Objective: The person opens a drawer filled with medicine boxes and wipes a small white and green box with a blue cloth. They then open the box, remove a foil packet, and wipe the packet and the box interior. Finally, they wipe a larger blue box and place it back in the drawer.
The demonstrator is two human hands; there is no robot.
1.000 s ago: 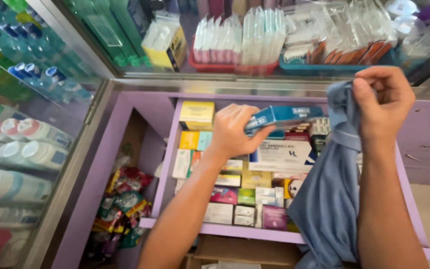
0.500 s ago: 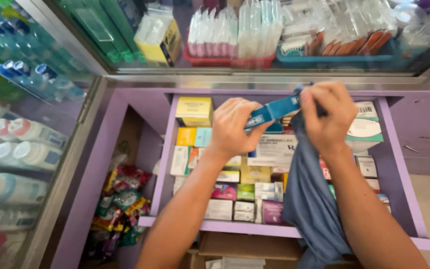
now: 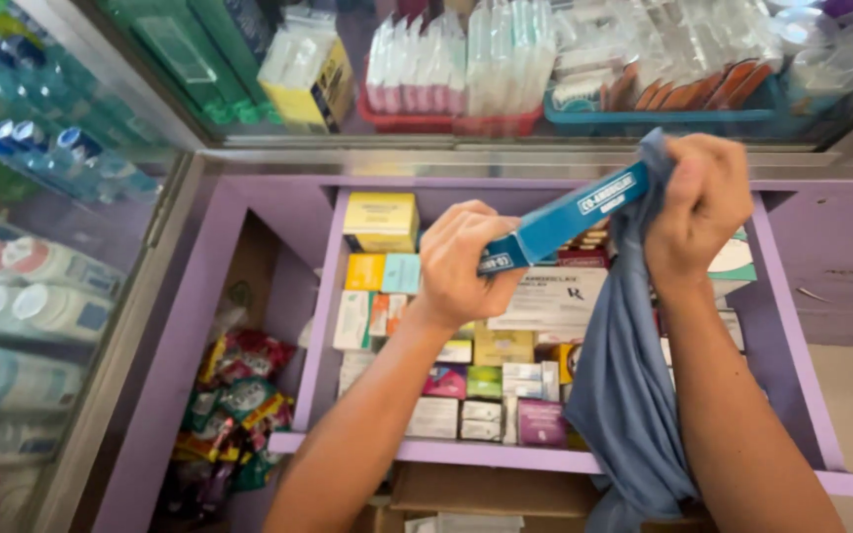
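L hand (image 3: 458, 262) grip tight on long blue box (image 3: 565, 219). R hand (image 3: 700, 197) grip bunching blue cloth (image 3: 624, 385) vs. box end, above purple drawer (image 3: 333, 296).

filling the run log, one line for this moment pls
left hand: holds blue box | right hand: blue cloth against box | below: purple drawer

The long teal cardboard box (image 3: 567, 219) has a smooth, slightly glossy print. The grey-blue cloth (image 3: 629, 375) hangs soft and matt. The lilac painted wooden drawer (image 3: 802, 380) looks satin-smooth, under a shiny glass counter top (image 3: 101, 296).
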